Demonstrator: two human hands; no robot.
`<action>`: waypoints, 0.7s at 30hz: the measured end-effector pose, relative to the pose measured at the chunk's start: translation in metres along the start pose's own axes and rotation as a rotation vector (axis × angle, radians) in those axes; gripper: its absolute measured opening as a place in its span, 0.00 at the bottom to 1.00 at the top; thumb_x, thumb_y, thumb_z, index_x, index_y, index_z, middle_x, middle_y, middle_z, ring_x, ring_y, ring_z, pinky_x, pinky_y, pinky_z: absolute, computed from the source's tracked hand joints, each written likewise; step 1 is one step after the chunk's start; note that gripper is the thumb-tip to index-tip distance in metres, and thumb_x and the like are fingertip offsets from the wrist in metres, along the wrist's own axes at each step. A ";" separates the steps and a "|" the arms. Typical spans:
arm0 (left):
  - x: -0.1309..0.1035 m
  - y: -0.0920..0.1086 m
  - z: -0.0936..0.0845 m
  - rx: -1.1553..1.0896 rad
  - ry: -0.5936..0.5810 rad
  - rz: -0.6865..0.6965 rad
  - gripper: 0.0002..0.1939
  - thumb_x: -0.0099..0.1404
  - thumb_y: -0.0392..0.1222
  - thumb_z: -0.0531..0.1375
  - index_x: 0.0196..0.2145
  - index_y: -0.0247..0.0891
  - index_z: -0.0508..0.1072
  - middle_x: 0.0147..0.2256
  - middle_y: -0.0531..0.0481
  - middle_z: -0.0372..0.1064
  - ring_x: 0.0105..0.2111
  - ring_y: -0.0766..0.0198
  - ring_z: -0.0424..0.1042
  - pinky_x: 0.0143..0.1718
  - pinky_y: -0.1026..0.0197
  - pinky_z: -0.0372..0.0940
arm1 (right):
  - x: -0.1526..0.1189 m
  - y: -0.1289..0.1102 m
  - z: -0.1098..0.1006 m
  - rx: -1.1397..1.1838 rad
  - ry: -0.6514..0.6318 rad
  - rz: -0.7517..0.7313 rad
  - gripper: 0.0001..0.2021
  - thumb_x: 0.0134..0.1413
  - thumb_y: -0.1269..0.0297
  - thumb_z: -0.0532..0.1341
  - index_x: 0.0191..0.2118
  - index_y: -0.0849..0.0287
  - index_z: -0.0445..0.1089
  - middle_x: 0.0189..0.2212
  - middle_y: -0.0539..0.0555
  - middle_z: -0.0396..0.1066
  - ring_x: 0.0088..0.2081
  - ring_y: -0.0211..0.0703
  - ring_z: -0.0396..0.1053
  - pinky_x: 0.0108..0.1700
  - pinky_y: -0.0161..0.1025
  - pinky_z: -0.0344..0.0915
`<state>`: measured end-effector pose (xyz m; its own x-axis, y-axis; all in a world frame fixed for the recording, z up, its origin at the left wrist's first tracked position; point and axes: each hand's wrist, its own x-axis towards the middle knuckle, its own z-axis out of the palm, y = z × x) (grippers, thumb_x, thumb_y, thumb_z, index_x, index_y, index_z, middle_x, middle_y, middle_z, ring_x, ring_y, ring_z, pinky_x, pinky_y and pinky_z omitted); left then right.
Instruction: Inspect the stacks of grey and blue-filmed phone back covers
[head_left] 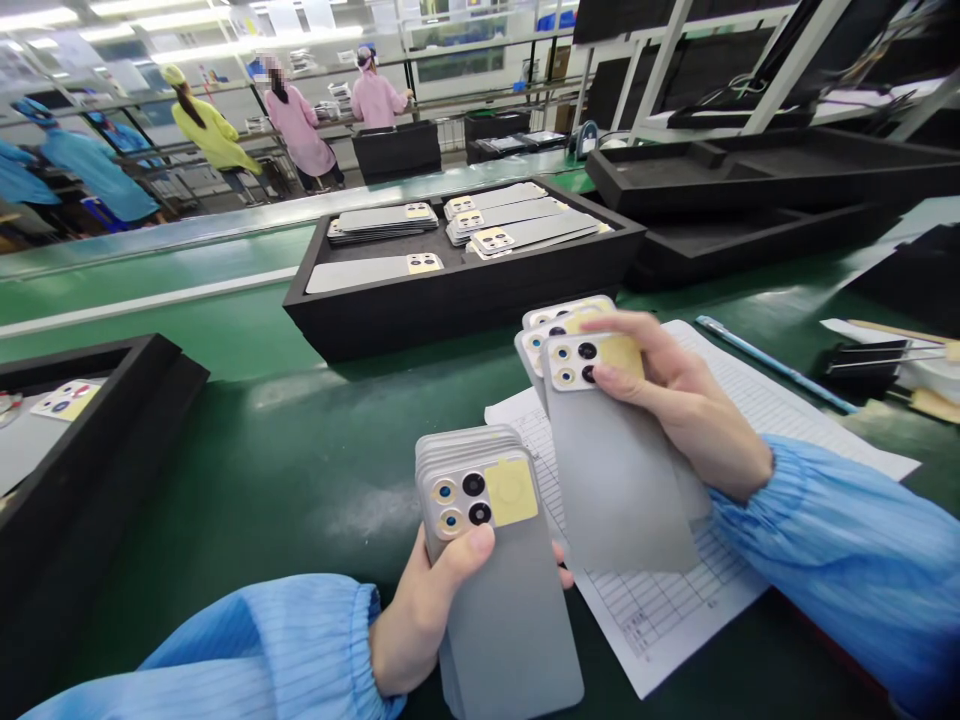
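A stack of grey phone back panels (510, 610) is gripped in my left hand (431, 600), its thumb on top beside the camera cut-outs and fingertips showing at the right edge. Slightly higher and to the right, my right hand (675, 390) pinches several fanned-out grey panels (615, 480) by their camera end, thumb in front. Each top panel carries a yellow film patch next to its camera rings. The right-hand panels hang over a printed form sheet (675, 620) on the green table. The two groups of panels are close together; the left stack partly hides the sheet's edge.
A black tray (450, 310) with piles of panels stands ahead. Another black tray (112, 450) is at the left. Stacked black trays (720, 240) sit at the back right, near a blue pen-like stick (776, 362). People work in the background.
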<state>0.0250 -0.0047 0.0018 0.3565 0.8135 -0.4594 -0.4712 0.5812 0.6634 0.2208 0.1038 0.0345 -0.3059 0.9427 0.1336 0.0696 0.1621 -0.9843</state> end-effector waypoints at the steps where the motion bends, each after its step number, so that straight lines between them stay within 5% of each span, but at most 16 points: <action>1: 0.000 0.000 0.000 0.003 -0.002 -0.005 0.21 0.55 0.50 0.58 0.41 0.30 0.68 0.38 0.36 0.73 0.40 0.47 0.72 0.38 0.51 0.67 | -0.002 0.000 0.002 -0.058 -0.059 -0.012 0.07 0.55 0.64 0.56 0.40 0.50 0.68 0.39 0.48 0.69 0.38 0.40 0.69 0.36 0.34 0.66; 3: -0.001 0.001 0.001 -0.003 0.002 -0.004 0.21 0.56 0.49 0.58 0.41 0.30 0.67 0.38 0.36 0.73 0.39 0.48 0.72 0.39 0.51 0.67 | -0.007 0.002 0.008 -0.157 -0.187 -0.064 0.07 0.56 0.65 0.55 0.32 0.53 0.71 0.35 0.48 0.71 0.38 0.41 0.69 0.40 0.36 0.65; 6: 0.000 0.001 0.004 -0.032 0.035 0.016 0.21 0.56 0.47 0.59 0.44 0.31 0.66 0.36 0.38 0.75 0.37 0.50 0.73 0.39 0.50 0.67 | -0.013 0.004 0.019 -0.194 -0.291 -0.114 0.08 0.56 0.67 0.55 0.34 0.54 0.71 0.35 0.49 0.72 0.39 0.42 0.69 0.43 0.37 0.64; 11: 0.001 0.003 0.007 -0.014 0.057 0.025 0.17 0.56 0.46 0.59 0.41 0.33 0.69 0.35 0.40 0.75 0.37 0.50 0.73 0.41 0.48 0.66 | -0.018 0.006 0.029 -0.232 -0.269 -0.102 0.10 0.57 0.64 0.53 0.31 0.57 0.70 0.29 0.49 0.71 0.33 0.39 0.68 0.36 0.35 0.64; 15: 0.003 0.002 0.006 0.035 0.067 0.009 0.24 0.55 0.48 0.60 0.48 0.35 0.65 0.38 0.40 0.74 0.37 0.49 0.73 0.43 0.46 0.65 | -0.023 0.006 0.034 -0.206 -0.306 -0.052 0.13 0.52 0.59 0.58 0.21 0.59 0.62 0.22 0.48 0.65 0.25 0.36 0.63 0.28 0.34 0.61; 21: 0.007 0.002 0.004 0.322 0.067 0.109 0.28 0.57 0.44 0.58 0.54 0.40 0.59 0.51 0.43 0.65 0.52 0.51 0.62 0.52 0.52 0.57 | -0.030 0.008 0.046 -0.334 -0.258 0.065 0.18 0.42 0.53 0.63 0.18 0.59 0.56 0.17 0.45 0.52 0.22 0.34 0.53 0.23 0.34 0.53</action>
<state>0.0296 0.0019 0.0022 0.2597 0.8760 -0.4064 -0.2205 0.4635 0.8582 0.1868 0.0638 0.0178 -0.5157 0.8568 -0.0026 0.3875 0.2305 -0.8926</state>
